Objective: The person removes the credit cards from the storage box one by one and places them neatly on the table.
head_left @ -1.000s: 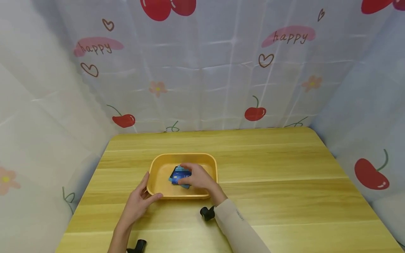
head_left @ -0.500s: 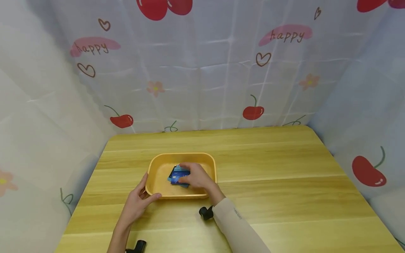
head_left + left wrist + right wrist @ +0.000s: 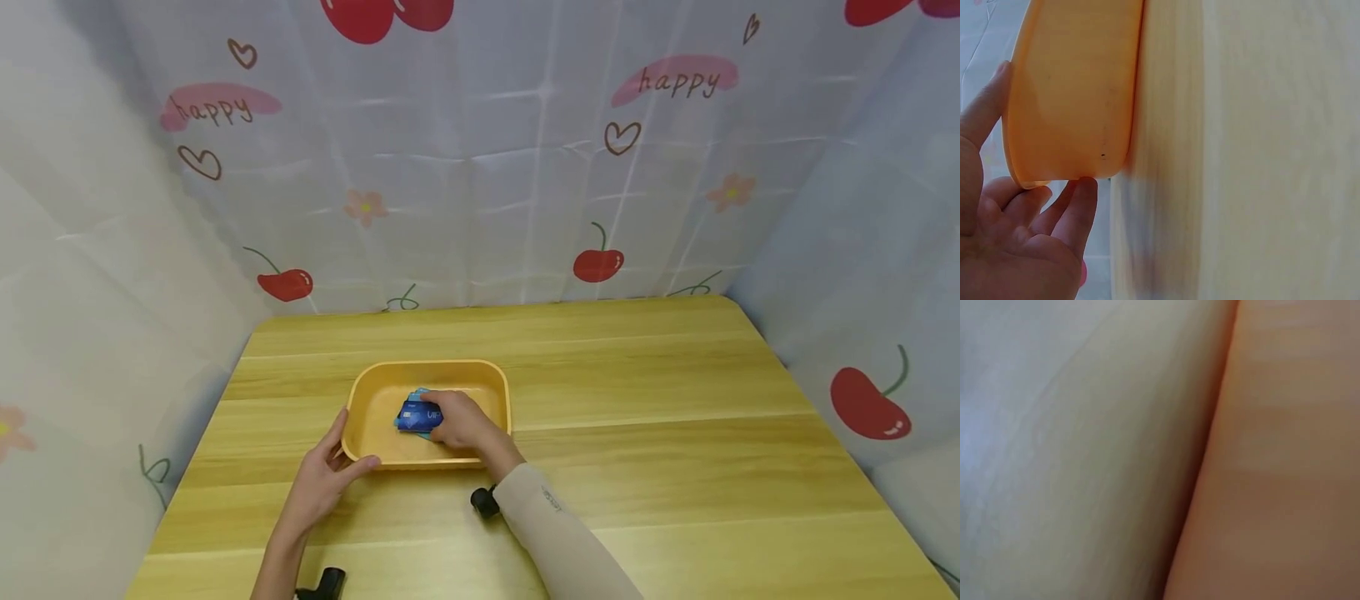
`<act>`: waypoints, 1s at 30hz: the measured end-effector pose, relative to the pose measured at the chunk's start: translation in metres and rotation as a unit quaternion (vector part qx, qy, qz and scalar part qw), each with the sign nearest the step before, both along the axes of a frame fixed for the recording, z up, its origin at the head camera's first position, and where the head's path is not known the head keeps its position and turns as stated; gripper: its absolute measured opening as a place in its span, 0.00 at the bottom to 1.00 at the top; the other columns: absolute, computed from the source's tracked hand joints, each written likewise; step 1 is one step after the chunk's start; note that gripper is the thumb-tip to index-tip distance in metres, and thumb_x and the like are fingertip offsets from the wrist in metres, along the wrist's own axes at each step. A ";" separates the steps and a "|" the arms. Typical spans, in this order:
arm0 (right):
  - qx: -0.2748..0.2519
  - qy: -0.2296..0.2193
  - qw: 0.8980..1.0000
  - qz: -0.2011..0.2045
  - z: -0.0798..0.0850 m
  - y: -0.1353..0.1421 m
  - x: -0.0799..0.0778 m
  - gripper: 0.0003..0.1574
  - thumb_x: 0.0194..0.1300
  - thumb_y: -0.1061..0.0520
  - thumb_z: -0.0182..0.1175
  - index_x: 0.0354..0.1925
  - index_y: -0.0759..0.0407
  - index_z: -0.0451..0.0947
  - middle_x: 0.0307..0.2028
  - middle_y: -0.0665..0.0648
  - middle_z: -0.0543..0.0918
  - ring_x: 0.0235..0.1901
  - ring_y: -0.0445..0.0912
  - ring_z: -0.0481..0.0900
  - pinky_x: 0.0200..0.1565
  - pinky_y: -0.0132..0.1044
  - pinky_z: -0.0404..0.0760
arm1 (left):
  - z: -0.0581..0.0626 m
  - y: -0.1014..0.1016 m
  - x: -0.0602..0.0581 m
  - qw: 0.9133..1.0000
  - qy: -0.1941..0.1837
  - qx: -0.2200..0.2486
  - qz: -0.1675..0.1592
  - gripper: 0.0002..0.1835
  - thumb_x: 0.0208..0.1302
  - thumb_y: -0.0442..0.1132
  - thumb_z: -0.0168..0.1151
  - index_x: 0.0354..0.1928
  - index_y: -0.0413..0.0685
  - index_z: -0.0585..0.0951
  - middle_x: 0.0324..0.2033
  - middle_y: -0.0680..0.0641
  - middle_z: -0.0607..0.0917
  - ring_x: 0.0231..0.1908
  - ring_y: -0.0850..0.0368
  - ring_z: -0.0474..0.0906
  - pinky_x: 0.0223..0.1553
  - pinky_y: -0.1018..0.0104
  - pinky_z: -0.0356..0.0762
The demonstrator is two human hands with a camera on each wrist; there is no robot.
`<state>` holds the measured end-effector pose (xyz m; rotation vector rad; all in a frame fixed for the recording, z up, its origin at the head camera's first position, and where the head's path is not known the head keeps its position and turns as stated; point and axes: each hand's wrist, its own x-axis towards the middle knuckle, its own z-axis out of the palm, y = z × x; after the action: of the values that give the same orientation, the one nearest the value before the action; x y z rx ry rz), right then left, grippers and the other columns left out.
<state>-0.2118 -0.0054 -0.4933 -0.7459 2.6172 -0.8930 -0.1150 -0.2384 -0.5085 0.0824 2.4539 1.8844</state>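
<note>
A yellow-orange plastic tray (image 3: 372, 457) lies on the wooden table, with a small stack of blue cards (image 3: 417, 416) inside. The top card reads "VIP"; lighter blue edges show beneath it. My right hand (image 3: 467, 423) reaches over the tray's near right side and pinches the stack's right part between thumb and fingers, hiding that end. At the tray's near left corner, my left hand (image 3: 321, 479) holds the tray, thumb on the rim. In the left wrist view, the fingers of the left hand (image 3: 1035, 231) press the end wall of the tray (image 3: 1079, 94).
The wooden table (image 3: 660, 433) extends right and behind the tray. A white curtain (image 3: 480, 167) printed with cherries surrounds it at the back and sides. Black wrist devices show at the left wrist (image 3: 326, 583) and right wrist (image 3: 483, 502).
My right thumb and fingers have closed onto the cards, and the stack has drawn together, with the dark card edge now covered. My left hand stays on the tray; the view shifts slightly.
</note>
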 end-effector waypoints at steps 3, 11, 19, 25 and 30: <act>0.008 0.006 1.000 0.001 0.001 -0.002 0.000 0.40 0.55 0.65 0.71 0.66 0.62 0.72 0.61 0.60 0.77 0.59 0.51 0.74 0.61 0.41 0.72 | 0.001 0.000 0.000 1.000 0.002 0.007 -0.004 0.50 0.62 0.36 0.70 0.77 0.40 0.48 0.76 0.38 0.47 0.70 0.39 0.57 0.60 0.59 0.67; 0.020 0.020 1.000 0.004 0.003 -0.003 0.000 0.41 0.56 0.64 0.71 0.67 0.62 0.71 0.61 0.60 0.77 0.60 0.52 0.73 0.62 0.43 0.71 | 0.001 0.000 -0.001 1.000 0.002 0.011 -0.002 0.49 0.63 0.35 0.69 0.77 0.40 0.48 0.76 0.38 0.47 0.70 0.39 0.57 0.60 0.59 0.67; 0.002 0.016 1.000 -0.003 0.002 -0.003 0.000 0.41 0.57 0.62 0.71 0.67 0.61 0.71 0.60 0.60 0.78 0.58 0.52 0.74 0.62 0.43 0.72 | 0.001 0.000 0.000 1.000 -0.007 0.007 0.004 0.49 0.63 0.36 0.70 0.78 0.42 0.49 0.76 0.39 0.48 0.69 0.39 0.58 0.60 0.59 0.68; -0.031 0.020 0.999 -0.010 0.004 -0.001 0.002 0.40 0.58 0.62 0.70 0.68 0.62 0.71 0.60 0.59 0.77 0.56 0.50 0.73 0.62 0.43 0.71 | 0.000 0.000 0.000 1.000 -0.011 0.007 0.007 0.49 0.63 0.36 0.70 0.78 0.42 0.48 0.76 0.39 0.49 0.69 0.39 0.59 0.60 0.58 0.68; -0.048 0.024 0.999 -0.004 0.005 0.000 0.003 0.41 0.57 0.65 0.68 0.68 0.63 0.70 0.61 0.58 0.77 0.59 0.52 0.72 0.64 0.45 0.69 | 0.001 -0.001 0.000 1.000 -0.015 0.000 0.011 0.50 0.62 0.38 0.70 0.78 0.42 0.49 0.76 0.39 0.49 0.70 0.39 0.58 0.61 0.59 0.67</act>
<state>-0.2088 -0.0049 -0.4885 -0.7916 2.6361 -1.0227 -0.1152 -0.2392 -0.5078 0.0276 2.4456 1.8792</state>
